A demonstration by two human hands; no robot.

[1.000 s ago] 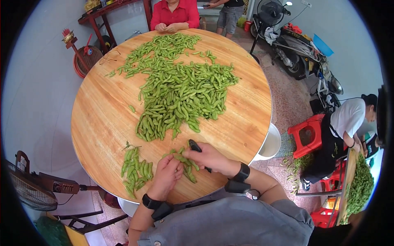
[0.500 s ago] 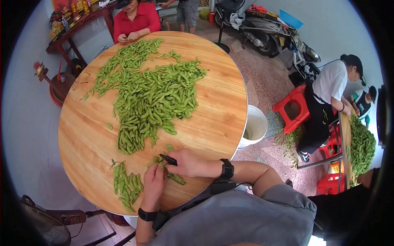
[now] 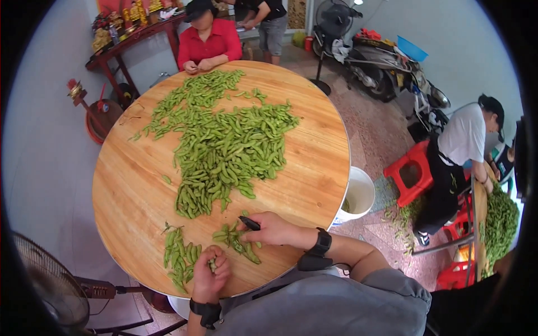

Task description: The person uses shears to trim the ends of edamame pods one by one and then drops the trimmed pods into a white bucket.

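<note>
Left hand [image 3: 212, 275] curled round edamame pods [image 3: 212, 264]; right hand [image 3: 273, 228] gripping a slim black tool [image 3: 250, 223] at a small edamame pile [image 3: 228, 236], seemingly placed for easy reach

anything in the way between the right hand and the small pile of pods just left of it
Nothing visible blocks it: the right hand is at the right edge of the small pile. The black tool in its grip points up and left. The left hand, curled around something green, is to the pile's lower left.
</note>
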